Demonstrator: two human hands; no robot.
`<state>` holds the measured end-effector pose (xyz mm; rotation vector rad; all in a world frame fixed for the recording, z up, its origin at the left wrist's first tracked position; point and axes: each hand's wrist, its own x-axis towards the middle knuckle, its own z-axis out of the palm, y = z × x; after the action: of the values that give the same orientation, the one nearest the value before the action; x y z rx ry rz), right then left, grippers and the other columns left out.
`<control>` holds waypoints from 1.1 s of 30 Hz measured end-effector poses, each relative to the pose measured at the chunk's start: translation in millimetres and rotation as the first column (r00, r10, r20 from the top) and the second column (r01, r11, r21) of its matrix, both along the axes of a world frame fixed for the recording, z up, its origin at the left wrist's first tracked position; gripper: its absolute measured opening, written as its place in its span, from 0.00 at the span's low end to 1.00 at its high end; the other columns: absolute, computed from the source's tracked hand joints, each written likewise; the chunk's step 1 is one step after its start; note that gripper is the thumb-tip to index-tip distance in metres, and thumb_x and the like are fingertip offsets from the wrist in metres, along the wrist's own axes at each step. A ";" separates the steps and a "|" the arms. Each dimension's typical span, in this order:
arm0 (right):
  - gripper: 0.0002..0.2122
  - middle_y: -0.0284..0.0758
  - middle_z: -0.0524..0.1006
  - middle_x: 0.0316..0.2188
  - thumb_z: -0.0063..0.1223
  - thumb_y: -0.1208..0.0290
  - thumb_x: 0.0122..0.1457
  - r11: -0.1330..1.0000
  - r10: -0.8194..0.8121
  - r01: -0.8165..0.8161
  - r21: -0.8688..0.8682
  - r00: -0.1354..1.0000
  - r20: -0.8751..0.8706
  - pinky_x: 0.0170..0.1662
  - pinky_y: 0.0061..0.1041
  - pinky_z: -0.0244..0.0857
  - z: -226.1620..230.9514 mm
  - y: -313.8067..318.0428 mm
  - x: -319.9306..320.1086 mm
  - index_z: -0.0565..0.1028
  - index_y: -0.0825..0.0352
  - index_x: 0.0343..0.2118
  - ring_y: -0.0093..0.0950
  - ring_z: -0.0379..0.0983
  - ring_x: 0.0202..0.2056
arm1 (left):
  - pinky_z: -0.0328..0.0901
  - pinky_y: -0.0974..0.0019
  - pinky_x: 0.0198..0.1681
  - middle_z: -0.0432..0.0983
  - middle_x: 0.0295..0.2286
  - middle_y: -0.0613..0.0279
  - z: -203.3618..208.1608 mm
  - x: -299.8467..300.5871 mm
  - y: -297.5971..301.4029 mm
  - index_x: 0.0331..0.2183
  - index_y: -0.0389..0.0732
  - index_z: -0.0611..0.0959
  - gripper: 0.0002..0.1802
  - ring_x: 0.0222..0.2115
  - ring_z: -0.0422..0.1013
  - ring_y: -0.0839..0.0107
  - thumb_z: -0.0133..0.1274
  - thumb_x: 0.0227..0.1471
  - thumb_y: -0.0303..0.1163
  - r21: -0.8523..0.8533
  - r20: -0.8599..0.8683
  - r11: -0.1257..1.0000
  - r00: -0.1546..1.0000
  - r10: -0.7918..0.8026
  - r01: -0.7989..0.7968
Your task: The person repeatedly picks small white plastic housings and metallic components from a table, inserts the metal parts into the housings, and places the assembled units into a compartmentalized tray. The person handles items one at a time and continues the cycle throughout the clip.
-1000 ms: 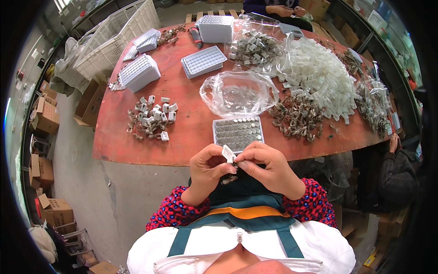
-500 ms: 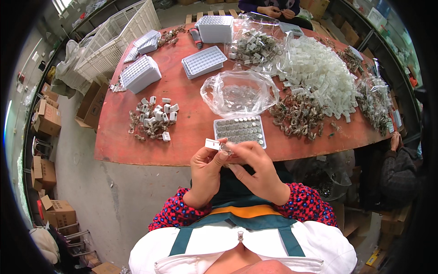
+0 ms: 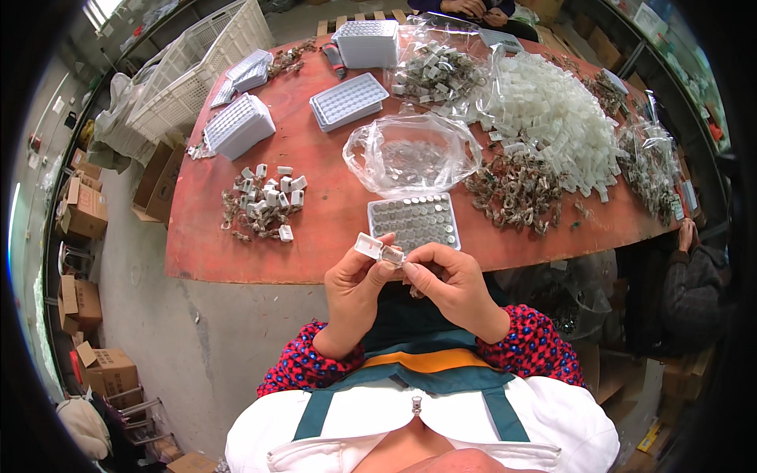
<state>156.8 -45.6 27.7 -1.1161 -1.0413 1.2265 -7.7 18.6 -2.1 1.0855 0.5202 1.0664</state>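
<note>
My left hand (image 3: pixel 352 288) pinches a small open white plastic case (image 3: pixel 367 245) between thumb and fingers, just above the table's front edge. Joined or held close to it is a small greyish, translucent piece (image 3: pixel 392 255). Thumb and forefinger of my right hand (image 3: pixel 461 293) close on the right end of that piece. A bit of brown wire shows below the right fingers. Just beyond my hands lies a white tray (image 3: pixel 456 221) with rows of round silvery discs. Behind it sits an open clear plastic bag (image 3: pixel 359 162) with more discs inside.
On the red table (image 3: pixel 315 197), white cases with wires (image 3: pixel 268 201) lie at left. At right are brown wire coils (image 3: pixel 516 193) and a large heap of translucent white pieces (image 3: pixel 552 126). Stacked trays (image 3: pixel 240 130) stand further back. Other people sit at the far and right edges.
My right thumb and forefinger have shifted slightly right and closed at the end of the translucent piece, which now shows more plainly. The white case is tilted a little more.
</note>
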 end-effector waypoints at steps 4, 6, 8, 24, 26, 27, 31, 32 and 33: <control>0.08 0.29 0.77 0.30 0.53 0.72 0.67 0.999 -0.015 0.014 0.039 0.999 0.049 0.33 0.15 0.67 0.5 0.1 3.2 0.76 0.73 0.40 0.14 0.72 0.30 | 0.71 0.68 0.50 0.77 0.45 0.57 3.0 -3.4 1.6 0.52 0.29 0.78 0.19 0.45 0.75 0.73 0.57 0.61 0.26 0.108 -0.069 0.994 0.997 -0.018 0.025; 0.08 0.29 0.77 0.30 0.53 0.72 0.67 0.999 -0.014 0.011 0.048 0.998 0.055 0.33 0.15 0.67 -0.2 0.4 3.9 0.76 0.72 0.40 0.13 0.71 0.30 | 0.71 0.68 0.50 0.77 0.45 0.58 5.3 -4.9 3.4 0.52 0.28 0.78 0.19 0.44 0.75 0.73 0.57 0.61 0.25 0.158 -0.105 0.987 0.994 -0.015 0.031; 0.08 0.29 0.77 0.30 0.53 0.71 0.67 1.000 0.003 -0.003 0.021 0.999 0.036 0.33 0.15 0.67 -1.0 1.2 4.6 0.76 0.72 0.40 0.13 0.71 0.30 | 0.71 0.69 0.50 0.76 0.45 0.58 7.2 -5.4 3.2 0.52 0.28 0.78 0.19 0.44 0.75 0.73 0.57 0.60 0.25 0.121 -0.089 0.991 0.995 -0.039 0.050; 0.07 0.36 0.79 0.24 0.62 0.77 0.52 0.856 -0.414 0.068 0.513 0.684 0.601 0.28 0.31 0.70 -1.6 10.0 0.8 0.78 0.64 0.35 0.35 0.77 0.24 | 0.73 0.69 0.47 0.78 0.47 0.50 11.8 0.2 -5.0 0.54 0.26 0.75 0.21 0.40 0.78 0.72 0.54 0.62 0.24 0.064 -0.126 0.997 0.991 0.045 -0.037; 0.07 0.36 0.79 0.24 0.62 0.77 0.51 0.835 -0.464 0.082 0.544 0.637 0.616 0.27 0.33 0.70 -3.8 11.8 -0.8 0.78 0.63 0.33 0.36 0.77 0.24 | 0.74 0.69 0.46 0.79 0.46 0.49 13.5 1.7 -4.8 0.55 0.25 0.74 0.20 0.40 0.78 0.73 0.53 0.63 0.25 0.003 -0.125 1.000 0.992 0.027 -0.027; 0.07 0.36 0.78 0.23 0.62 0.77 0.51 0.828 -0.476 0.071 0.557 0.614 0.629 0.27 0.32 0.70 -4.5 11.5 -1.4 0.78 0.63 0.33 0.36 0.77 0.24 | 0.74 0.70 0.45 0.80 0.46 0.48 13.8 2.3 -4.3 0.54 0.26 0.75 0.20 0.39 0.78 0.74 0.53 0.64 0.25 0.003 -0.148 1.000 0.989 0.027 -0.027; 0.07 0.35 0.78 0.22 0.62 0.77 0.51 0.822 -0.497 0.053 0.568 0.555 0.667 0.26 0.31 0.70 -5.9 9.0 -2.3 0.78 0.62 0.33 0.35 0.77 0.23 | 0.75 0.70 0.44 0.81 0.44 0.50 11.9 5.3 -5.7 0.54 0.26 0.75 0.19 0.39 0.78 0.75 0.52 0.64 0.25 0.023 -0.153 0.998 0.987 0.054 -0.051; 0.07 0.34 0.78 0.22 0.62 0.77 0.51 0.822 -0.496 0.049 0.567 0.551 0.671 0.25 0.31 0.70 -6.0 8.5 -2.5 0.78 0.62 0.33 0.35 0.77 0.23 | 0.75 0.70 0.44 0.81 0.44 0.50 11.3 5.9 -7.2 0.54 0.26 0.75 0.19 0.39 0.78 0.75 0.52 0.64 0.25 0.056 -0.171 0.996 0.982 0.078 -0.069; 0.07 0.34 0.78 0.21 0.62 0.77 0.51 0.814 -0.504 0.047 0.579 0.551 0.665 0.25 0.31 0.69 -6.0 8.4 -2.5 0.78 0.62 0.33 0.35 0.77 0.23 | 0.75 0.70 0.44 0.81 0.44 0.50 10.8 6.9 -8.3 0.53 0.26 0.75 0.19 0.39 0.78 0.74 0.52 0.64 0.25 0.078 -0.186 0.993 0.977 0.101 -0.088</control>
<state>154.3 -37.2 21.7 -1.3621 -1.6488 0.0559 -0.7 10.3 8.7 1.2417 0.6973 1.0759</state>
